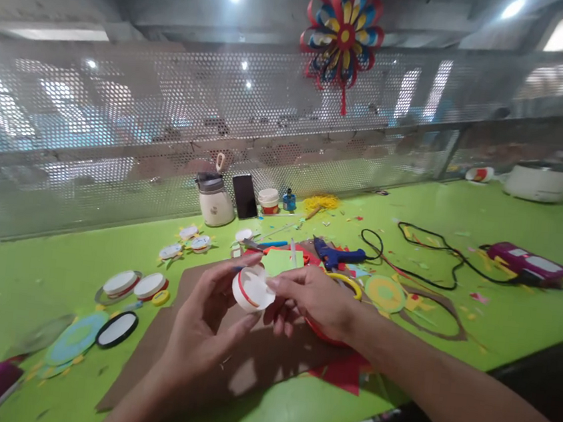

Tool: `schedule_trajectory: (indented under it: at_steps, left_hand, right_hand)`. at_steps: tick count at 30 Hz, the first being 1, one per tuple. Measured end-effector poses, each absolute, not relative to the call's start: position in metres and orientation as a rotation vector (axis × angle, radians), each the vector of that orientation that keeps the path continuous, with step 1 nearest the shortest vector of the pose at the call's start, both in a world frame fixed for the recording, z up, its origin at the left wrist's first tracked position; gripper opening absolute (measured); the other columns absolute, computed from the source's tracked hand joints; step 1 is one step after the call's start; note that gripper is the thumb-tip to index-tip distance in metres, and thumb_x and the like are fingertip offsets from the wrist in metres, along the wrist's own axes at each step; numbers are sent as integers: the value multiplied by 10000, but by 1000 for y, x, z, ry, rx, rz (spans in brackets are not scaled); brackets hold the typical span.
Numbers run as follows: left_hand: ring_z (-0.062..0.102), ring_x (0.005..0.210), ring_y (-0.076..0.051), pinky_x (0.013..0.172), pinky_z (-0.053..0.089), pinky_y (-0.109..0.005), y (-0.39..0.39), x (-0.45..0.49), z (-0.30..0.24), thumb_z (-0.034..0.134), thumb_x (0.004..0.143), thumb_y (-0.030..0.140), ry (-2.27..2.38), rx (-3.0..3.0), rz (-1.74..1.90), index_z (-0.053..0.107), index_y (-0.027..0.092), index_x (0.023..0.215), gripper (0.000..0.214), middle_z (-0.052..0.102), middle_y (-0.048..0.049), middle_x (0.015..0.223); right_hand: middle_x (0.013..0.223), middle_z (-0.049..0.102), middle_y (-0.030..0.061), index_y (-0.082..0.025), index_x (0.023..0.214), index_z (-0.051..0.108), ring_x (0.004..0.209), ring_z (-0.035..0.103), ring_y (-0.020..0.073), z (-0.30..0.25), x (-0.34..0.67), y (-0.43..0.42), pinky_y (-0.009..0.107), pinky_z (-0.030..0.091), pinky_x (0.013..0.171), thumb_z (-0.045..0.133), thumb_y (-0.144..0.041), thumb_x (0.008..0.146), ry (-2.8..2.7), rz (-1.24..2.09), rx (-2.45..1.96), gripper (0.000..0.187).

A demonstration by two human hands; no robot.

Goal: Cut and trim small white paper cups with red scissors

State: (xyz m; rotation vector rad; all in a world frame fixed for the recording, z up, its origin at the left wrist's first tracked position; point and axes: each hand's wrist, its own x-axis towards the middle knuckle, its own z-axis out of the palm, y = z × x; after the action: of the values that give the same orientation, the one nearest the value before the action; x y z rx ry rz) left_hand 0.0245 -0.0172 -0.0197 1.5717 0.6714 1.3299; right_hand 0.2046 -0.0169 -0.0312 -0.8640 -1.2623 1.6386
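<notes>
My left hand (210,311) curls its thumb and fingers around a short, round white cup piece (247,291) with a red stripe along its side. The piece is tilted, its open side toward the right. From the right, my right hand (309,301) pinches its white edge between thumb and fingers; whether a separate scrap is in that pinch I cannot tell. Both hands are above a brown cardboard sheet (156,352). Just behind them lie a light green paper (281,262), yellow-handled scissors (349,284) and a blue glue gun (337,254). Red paper (345,372) sticks out under my right forearm.
White round lids (120,283), a black-rimmed disc (118,329) and a blue paper flower (77,337) lie at left. A jug (215,200) and a phone (245,196) stand by the mesh screen (171,112). A corded purple box (527,262) and a white pot (546,182) are at right.
</notes>
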Motion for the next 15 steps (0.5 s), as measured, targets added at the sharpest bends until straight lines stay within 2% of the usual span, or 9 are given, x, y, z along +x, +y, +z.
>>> schedule_trajectory:
  at_steps: [5,10,12,15]
  left_hand:
    - [599,1208,-307,1013,473,-379,-24,33,-19,818,675,116,733,1535,1262,685,234,1118,477,643,-135,1317]
    - [576,1244,-326,982,509,-382,-24,34,-15,819,675,140,747,1319,1125,639,279,1242,611,586,-114,1411]
    - [606,1206,-338,939,542,-392,-25,33,-13,795,702,180,779,1195,1029,645,273,1248,573,611,-112,1382]
    - [625,1184,-343,929,554,-416,-26,31,-11,731,770,251,821,1081,974,717,242,1142,372,699,-115,1240]
  right_hand:
    - [538,630,-8,-142,694,622,408,569,89,-27,208,-16,196,439,401,684,-432,823,-1337,1468,-991,323]
    - [546,603,-31,-164,658,619,434,538,77,-28,212,-15,197,419,434,624,-253,873,-1419,1126,-1128,233]
    - [560,608,-30,-170,645,622,445,540,80,-28,212,-15,203,418,448,618,-204,860,-1457,1038,-1160,218]
    - [522,606,-28,-171,626,622,416,531,87,-30,211,-17,207,410,438,597,-171,844,-1511,1032,-1199,219]
